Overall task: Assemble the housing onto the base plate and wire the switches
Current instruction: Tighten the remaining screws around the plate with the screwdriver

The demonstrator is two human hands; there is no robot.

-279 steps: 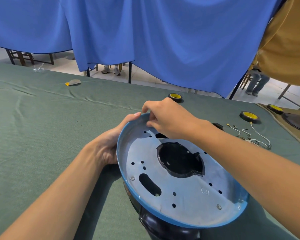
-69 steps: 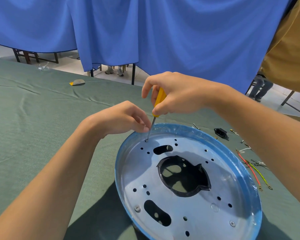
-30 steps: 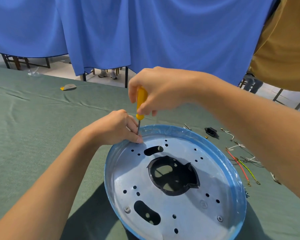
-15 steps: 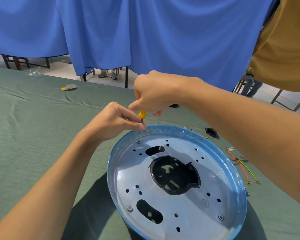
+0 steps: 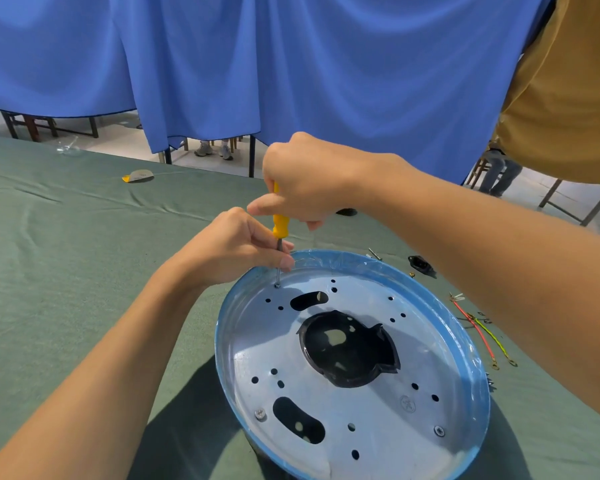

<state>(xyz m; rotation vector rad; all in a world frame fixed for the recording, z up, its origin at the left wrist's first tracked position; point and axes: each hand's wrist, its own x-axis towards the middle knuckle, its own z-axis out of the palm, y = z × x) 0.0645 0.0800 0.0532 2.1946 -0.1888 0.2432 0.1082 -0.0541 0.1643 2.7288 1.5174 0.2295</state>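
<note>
Driving a screw [image 5: 277,285] at the far rim of the base plate [image 5: 430,358], just beneath the fingertips. Gripping the yellow screwdriver [image 5: 280,225] in the right hand [image 5: 305,181], fingers curled tight round the handle, most of it buried in the fist. Pinching the thin steel shaft with the left hand [image 5: 232,251] just below the right fingers, thumb and forefinger closed on it, guiding the tip down into the screw head. Working over the round plate on the green table [image 5: 66,271], spread from under the fingers back toward the wrists, blue-filmed at the edge, with the dark housing [image 5: 347,351] showing through the central cut-out beneath. Judging it as thin pressed sheet metal: stiff enough to take a downward push, fairly light, likely slick under that film, and free to rock or skate on the cloth with neither hand pinning it. Better to grasp by the raised rim than by the punched holes, with possibly sharp edges there. Treating the screw as tiny, easy to drop or cross-thread; calls for an upright driver and gentle pressure. Spotting seated screws [image 5: 260,414] on the wrist side of the plate. Leaving the red and green-yellow wires [image 5: 478,334] and a small black socket [image 5: 421,265] untouched, out beyond the right forearm, well apart from all fingers. Reckoning those leads thin and floppy, best lifted by the ring terminals. No sign of any wiring yet.
</note>
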